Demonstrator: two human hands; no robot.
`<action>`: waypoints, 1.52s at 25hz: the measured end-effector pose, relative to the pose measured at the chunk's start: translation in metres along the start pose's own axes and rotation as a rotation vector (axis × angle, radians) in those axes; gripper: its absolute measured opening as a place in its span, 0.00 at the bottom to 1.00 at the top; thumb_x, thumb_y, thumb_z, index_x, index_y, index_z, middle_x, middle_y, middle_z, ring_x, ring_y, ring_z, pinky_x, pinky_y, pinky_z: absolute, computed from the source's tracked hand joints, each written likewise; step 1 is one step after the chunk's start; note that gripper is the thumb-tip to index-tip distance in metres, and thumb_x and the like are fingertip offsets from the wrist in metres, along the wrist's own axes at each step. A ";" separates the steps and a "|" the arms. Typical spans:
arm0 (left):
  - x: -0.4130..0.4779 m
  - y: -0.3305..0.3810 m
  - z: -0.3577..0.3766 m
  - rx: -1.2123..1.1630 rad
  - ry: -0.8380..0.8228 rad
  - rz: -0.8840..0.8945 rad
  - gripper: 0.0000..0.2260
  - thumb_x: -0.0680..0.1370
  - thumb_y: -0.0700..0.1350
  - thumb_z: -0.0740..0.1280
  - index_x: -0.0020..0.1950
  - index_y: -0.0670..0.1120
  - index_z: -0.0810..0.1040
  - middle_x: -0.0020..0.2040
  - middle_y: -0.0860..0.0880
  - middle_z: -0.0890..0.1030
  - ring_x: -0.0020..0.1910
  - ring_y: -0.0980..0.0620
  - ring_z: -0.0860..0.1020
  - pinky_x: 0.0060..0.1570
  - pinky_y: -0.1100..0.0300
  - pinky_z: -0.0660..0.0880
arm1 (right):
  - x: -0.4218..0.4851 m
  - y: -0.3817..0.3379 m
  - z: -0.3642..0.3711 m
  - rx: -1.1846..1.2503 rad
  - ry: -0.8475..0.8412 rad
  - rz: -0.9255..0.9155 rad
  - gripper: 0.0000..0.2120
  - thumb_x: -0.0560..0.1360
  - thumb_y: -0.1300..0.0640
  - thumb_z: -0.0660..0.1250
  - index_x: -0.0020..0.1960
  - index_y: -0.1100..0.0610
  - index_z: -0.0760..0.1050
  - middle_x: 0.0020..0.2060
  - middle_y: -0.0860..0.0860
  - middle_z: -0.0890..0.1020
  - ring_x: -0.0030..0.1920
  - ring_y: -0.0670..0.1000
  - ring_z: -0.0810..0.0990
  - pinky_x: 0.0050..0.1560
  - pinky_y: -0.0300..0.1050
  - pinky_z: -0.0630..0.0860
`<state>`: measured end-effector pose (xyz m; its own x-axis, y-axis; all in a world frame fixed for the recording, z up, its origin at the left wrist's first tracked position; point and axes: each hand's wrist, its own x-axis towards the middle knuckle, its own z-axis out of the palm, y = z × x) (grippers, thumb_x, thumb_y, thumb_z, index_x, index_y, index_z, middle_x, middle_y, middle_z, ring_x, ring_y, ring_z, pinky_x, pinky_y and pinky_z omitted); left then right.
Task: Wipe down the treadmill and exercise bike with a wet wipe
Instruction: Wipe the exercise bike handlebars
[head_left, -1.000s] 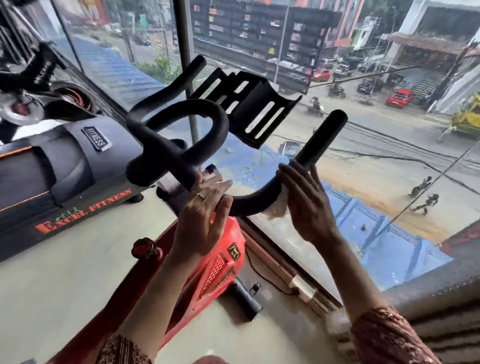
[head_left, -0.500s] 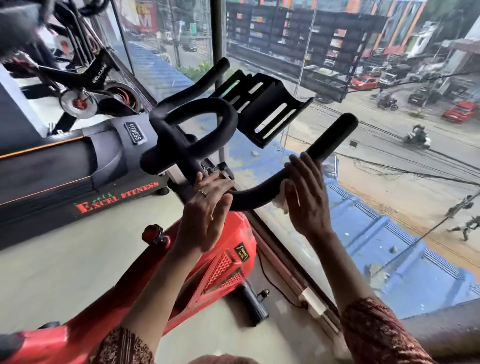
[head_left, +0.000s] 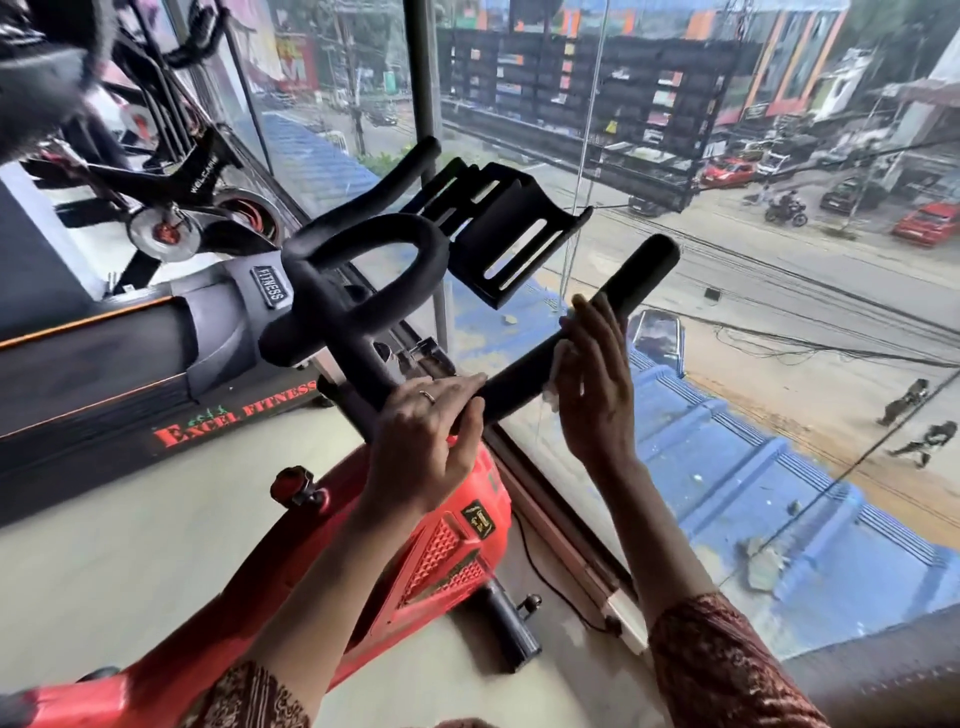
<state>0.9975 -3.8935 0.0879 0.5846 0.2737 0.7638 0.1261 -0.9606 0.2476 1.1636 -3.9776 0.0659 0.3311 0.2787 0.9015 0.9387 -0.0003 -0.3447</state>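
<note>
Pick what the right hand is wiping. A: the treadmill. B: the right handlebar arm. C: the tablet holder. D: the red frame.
B: the right hand presses the wipe with straight fingers against the right handlebar arm, just below its tip.

The window shows a blue roof, a street with a red car and a motorbike.

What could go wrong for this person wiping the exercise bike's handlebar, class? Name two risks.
The right hand only presses the wet wipe flat against the handlebar, so it might slip out and drop. The left hand covers the bar's middle, so that patch may go unwiped.
</note>
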 end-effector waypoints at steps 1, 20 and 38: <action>0.003 0.002 0.001 0.000 -0.009 -0.004 0.16 0.78 0.46 0.58 0.55 0.39 0.81 0.50 0.44 0.84 0.49 0.47 0.82 0.55 0.56 0.71 | -0.008 -0.007 0.004 0.035 -0.020 -0.006 0.15 0.82 0.60 0.55 0.60 0.69 0.73 0.64 0.65 0.73 0.72 0.61 0.64 0.70 0.67 0.60; 0.042 0.021 0.024 -0.068 -0.193 0.043 0.19 0.77 0.50 0.60 0.62 0.41 0.79 0.59 0.44 0.81 0.57 0.48 0.81 0.54 0.52 0.79 | -0.028 -0.029 -0.001 0.343 0.264 0.574 0.24 0.80 0.55 0.57 0.75 0.50 0.61 0.69 0.56 0.71 0.60 0.51 0.76 0.58 0.48 0.73; -0.030 -0.056 -0.036 -0.348 -0.106 -0.075 0.20 0.80 0.46 0.56 0.67 0.38 0.73 0.70 0.45 0.69 0.74 0.52 0.58 0.72 0.68 0.51 | -0.023 -0.132 0.066 0.558 0.623 1.153 0.14 0.82 0.56 0.59 0.48 0.65 0.77 0.51 0.52 0.72 0.58 0.47 0.69 0.62 0.42 0.66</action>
<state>0.9437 -3.8464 0.0727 0.6662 0.3182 0.6745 -0.0977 -0.8594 0.5019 1.0253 -3.9203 0.0734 0.9964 -0.0779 -0.0347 0.0070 0.4802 -0.8771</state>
